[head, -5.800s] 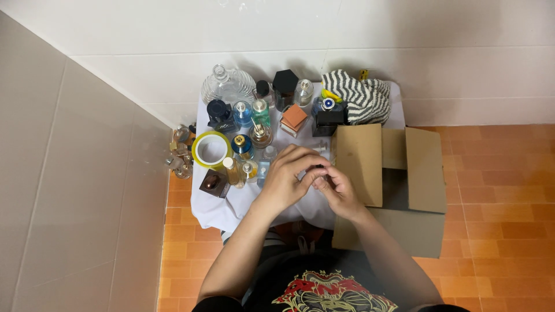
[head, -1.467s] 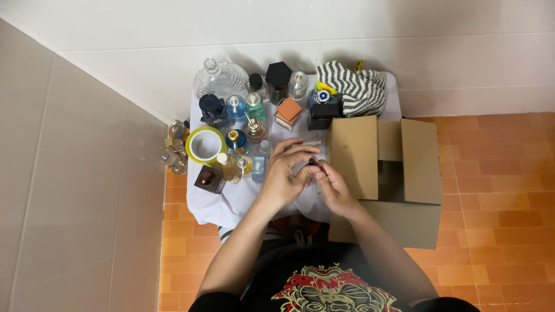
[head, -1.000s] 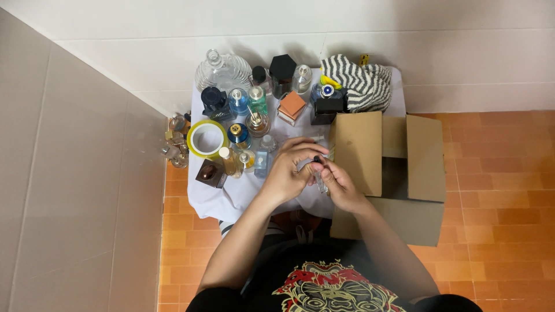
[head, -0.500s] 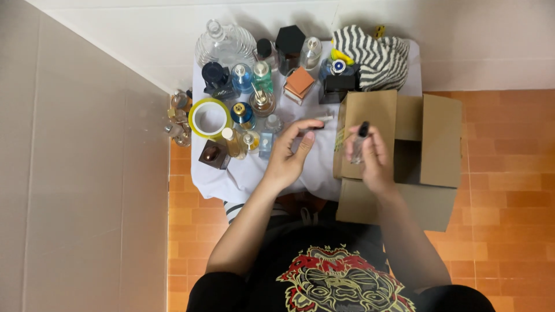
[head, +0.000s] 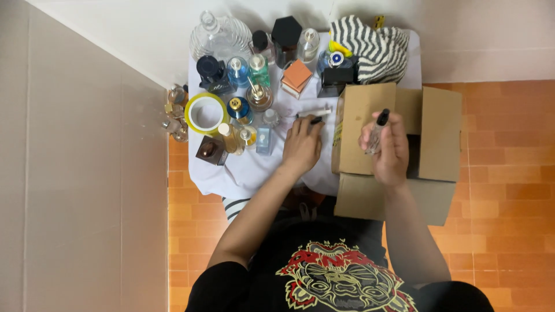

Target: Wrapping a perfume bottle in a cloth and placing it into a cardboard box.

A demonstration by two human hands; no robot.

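Both hands have parted since half a second ago: the left hand (head: 302,144) has gone forward onto the white cloth (head: 254,170), and the right hand (head: 388,147) has carried its vial (head: 377,128) further over the box (head: 370,124).

At the far left, a cluster of small bottles (head: 173,112) sits on the floor against the wall, too small and crowded to tell apart. On the cloth, the tape roll (head: 206,113) and the perfume bottles (head: 245,81) behind it overlap, so their bases are mostly hidden. The left hand lies palm down, fingers stretched forward, its tips at a thin black stick (head: 314,120) and just beside a syringe (head: 315,112); whether the fingers pinch either one I cannot tell, since the fingers cover the contact. The forearm runs back toward the body, elbow bent.

Further right, the box stands open with flaps spread; its inside is dark and partly covered by the right hand. That hand is closed around the small clear vial with a black cap, held upright-tilted above the box's left flap, only cap and upper glass showing past the fingers. Behind the box, a striped pouch (head: 373,49) is cut by the flap's edge.
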